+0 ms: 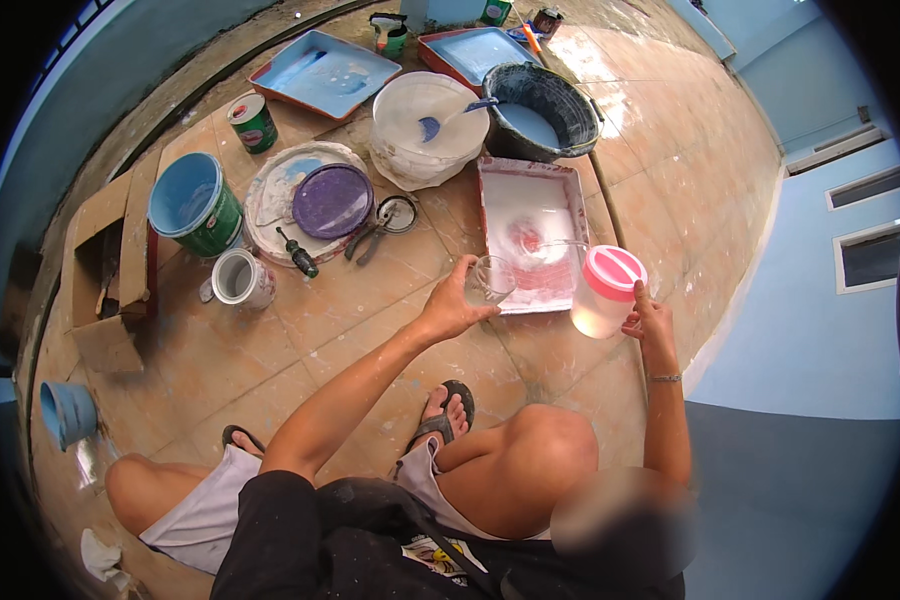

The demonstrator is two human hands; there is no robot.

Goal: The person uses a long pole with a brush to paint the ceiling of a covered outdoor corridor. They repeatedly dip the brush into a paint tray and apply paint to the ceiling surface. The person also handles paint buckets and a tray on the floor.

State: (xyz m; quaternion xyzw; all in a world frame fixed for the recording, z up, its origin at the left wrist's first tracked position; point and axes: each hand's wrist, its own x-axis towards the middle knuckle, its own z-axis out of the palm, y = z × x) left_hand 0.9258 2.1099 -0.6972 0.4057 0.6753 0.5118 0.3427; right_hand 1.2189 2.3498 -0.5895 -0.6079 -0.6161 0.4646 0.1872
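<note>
My right hand (652,325) grips a clear plastic pitcher (595,316) with a pink lid, holding pale liquid, at the right edge of the paint tray (560,188). From the pitcher's upper left side a thin clear streak reaches over the tray. My left hand (452,302) is wrapped round a clear glass (490,283), tilted by the tray's lower left corner. White paint covers the tray's floor, with a reddish patch near its middle.
Beyond the tray stand a black bucket (573,133) and a white tub (402,160) with a blue-ended tool. To the left are a purple lid (333,201), pliers (367,243), a green paint bucket (218,222), a white can (243,279) and a cardboard box (130,255).
</note>
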